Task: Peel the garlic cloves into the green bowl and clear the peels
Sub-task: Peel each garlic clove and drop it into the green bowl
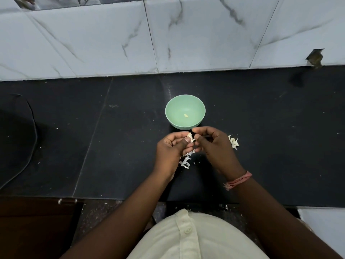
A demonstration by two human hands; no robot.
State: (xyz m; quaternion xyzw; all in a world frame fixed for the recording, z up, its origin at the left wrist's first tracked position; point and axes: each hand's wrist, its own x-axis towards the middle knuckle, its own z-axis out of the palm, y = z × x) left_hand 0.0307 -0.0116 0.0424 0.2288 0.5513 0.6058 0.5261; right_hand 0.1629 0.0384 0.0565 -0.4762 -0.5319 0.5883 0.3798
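On the black counter, below the marble wall, sits the green bowl w/ one peeled clove inside. Just in front, left hand & right hand both pinch a garlic clove betw. fingertips. Unpeeled cloves lie right of the hands; peels under them.

1 green bowl, 1 peeled clove inside, 2 hands.

Head camera looks steeply down, close over the black counter.
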